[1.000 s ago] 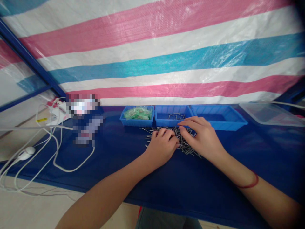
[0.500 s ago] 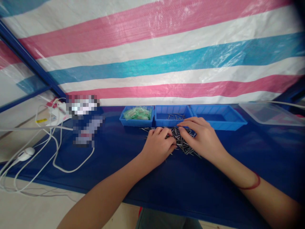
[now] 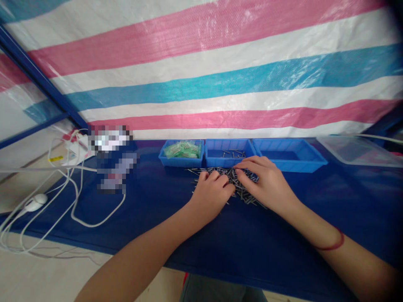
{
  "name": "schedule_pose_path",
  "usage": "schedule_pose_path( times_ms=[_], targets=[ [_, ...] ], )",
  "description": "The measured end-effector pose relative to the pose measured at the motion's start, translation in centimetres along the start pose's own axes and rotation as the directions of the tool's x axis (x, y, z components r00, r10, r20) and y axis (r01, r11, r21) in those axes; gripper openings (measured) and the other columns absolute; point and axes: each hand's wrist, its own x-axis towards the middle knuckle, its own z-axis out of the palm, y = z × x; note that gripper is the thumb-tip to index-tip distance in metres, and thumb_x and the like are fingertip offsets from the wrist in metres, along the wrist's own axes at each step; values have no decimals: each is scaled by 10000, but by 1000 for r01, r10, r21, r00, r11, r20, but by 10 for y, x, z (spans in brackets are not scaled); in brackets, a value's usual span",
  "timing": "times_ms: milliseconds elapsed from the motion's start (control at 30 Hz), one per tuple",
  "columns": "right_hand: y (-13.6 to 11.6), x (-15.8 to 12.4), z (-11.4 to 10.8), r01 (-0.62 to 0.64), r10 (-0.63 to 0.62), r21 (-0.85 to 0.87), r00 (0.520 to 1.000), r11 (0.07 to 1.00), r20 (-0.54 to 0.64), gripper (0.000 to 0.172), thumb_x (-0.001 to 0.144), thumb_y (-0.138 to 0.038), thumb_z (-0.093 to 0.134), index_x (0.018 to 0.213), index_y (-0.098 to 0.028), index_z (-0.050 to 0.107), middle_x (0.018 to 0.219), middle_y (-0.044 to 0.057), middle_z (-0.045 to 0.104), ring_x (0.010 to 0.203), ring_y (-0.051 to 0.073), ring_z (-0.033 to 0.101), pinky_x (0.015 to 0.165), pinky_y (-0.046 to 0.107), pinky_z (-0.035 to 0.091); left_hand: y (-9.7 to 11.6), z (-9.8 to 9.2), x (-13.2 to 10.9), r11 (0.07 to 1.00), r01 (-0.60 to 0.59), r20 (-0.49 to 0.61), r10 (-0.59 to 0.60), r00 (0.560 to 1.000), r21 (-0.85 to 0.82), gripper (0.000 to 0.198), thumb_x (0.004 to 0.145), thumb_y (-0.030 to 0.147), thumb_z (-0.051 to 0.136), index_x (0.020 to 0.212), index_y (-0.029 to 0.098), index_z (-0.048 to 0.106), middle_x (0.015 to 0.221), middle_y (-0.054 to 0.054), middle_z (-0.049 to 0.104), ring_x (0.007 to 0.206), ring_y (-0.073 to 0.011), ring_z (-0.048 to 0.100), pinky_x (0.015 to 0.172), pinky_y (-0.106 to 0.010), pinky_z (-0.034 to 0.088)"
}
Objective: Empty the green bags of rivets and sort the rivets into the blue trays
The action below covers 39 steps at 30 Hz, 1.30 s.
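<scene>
A loose heap of dark metal nails [image 3: 244, 192] lies on the blue tabletop [image 3: 239, 243] in front of the bins. Over the heap's left side is my left hand [image 3: 211, 192], its fingers curled down into the nails; what they hold is hidden. My right hand [image 3: 269, 180] reaches in from the right, thumb and forefinger tips nearly together on a nail at the top of the heap. Several nails lie in the middle blue bin [image 3: 228, 162], just beyond my fingers.
The left blue bin [image 3: 181, 162] holds small green-and-clear plastic packets [image 3: 184, 149]. To the right stands another blue bin [image 3: 292, 165], then a clear plastic lid [image 3: 359, 151]. White cables [image 3: 74, 205] and blurred-out items are at left; a striped tarp [image 3: 201, 88] hangs behind.
My left hand has curled its fingers more and drawn back slightly, baring some nails ahead of it. My right hand has hardly moved.
</scene>
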Motion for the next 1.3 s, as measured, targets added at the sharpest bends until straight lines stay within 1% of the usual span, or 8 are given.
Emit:
schedule_pose_path(
  times_ms=[333, 500, 567, 700, 833, 900, 1067, 1300],
  targets=[
    [-1, 0, 0, 8, -8, 33, 1000, 999, 7, 165, 865, -243, 539, 895, -192, 693, 926, 77, 697, 880, 235, 623, 821, 408, 474, 6, 3, 3, 1000, -23, -20, 23, 1000, 17, 208, 982, 266, 411, 955, 199, 606, 985, -33, 607, 931, -190, 528, 765, -365, 325],
    [-7, -2, -2, -53, 50, 178, 998, 983, 24, 176, 885, -279, 527, 835, -213, 682, 884, 58, 706, 869, 228, 632, 824, 407, 480, -2, -4, 7, 954, 93, -85, -122, 989, -287, 251, 1000, 304, 360, 986, 193, 585, 971, -35, 639, 944, -178, 568, 819, -336, 379],
    [-10, -3, -1, -137, 125, 292, 990, 946, 61, 208, 894, -329, 521, 823, -218, 681, 869, 49, 710, 842, 219, 638, 786, 386, 496, -6, -6, 8, 826, 158, -98, -249, 963, -542, 193, 984, 280, 399, 987, 199, 575, 969, -25, 650, 909, -155, 594, 811, -298, 417],
    [-18, -6, 3, -279, 228, 487, 960, 828, 162, 250, 869, -425, 559, 840, -210, 685, 813, 38, 702, 756, 198, 643, 685, 334, 520, -7, -2, 12, 366, 192, -20, -502, 865, -911, 113, 902, 268, 538, 982, 188, 533, 920, -15, 656, 836, -135, 626, 752, -249, 467],
    [-20, -5, 2, -307, 255, 583, 951, 752, 172, 227, 833, -438, 614, 826, -222, 685, 768, 20, 690, 707, 182, 634, 630, 308, 518, -3, -1, 13, 68, 159, 106, -494, 863, -985, 151, 884, 298, 554, 954, 168, 519, 828, -14, 649, 765, -133, 636, 707, -248, 482],
    [-20, -5, 1, -310, 258, 599, 950, 738, 174, 207, 827, -426, 626, 813, -228, 685, 777, 19, 693, 697, 176, 632, 618, 300, 515, -2, -5, 12, 138, 188, 97, -494, 864, -972, 153, 893, 315, 540, 921, 166, 558, 819, -18, 663, 777, -142, 630, 723, -260, 476],
    [-18, -4, -2, -300, 280, 581, 952, 757, 127, 191, 830, -409, 629, 837, -230, 695, 834, 32, 708, 732, 183, 643, 634, 307, 525, -2, -15, 8, 533, 228, -50, -457, 888, -815, 188, 904, 304, 530, 887, 194, 682, 851, -17, 703, 816, -162, 599, 821, -300, 438],
    [-15, -6, 0, -316, 297, 569, 946, 759, 129, 189, 814, -411, 648, 863, -234, 694, 857, 39, 706, 740, 197, 644, 641, 336, 531, -2, -9, 8, 622, 169, -113, -387, 915, -765, 163, 894, 294, 551, 885, 191, 677, 848, -16, 703, 794, -156, 592, 800, -289, 434]
  ],
)
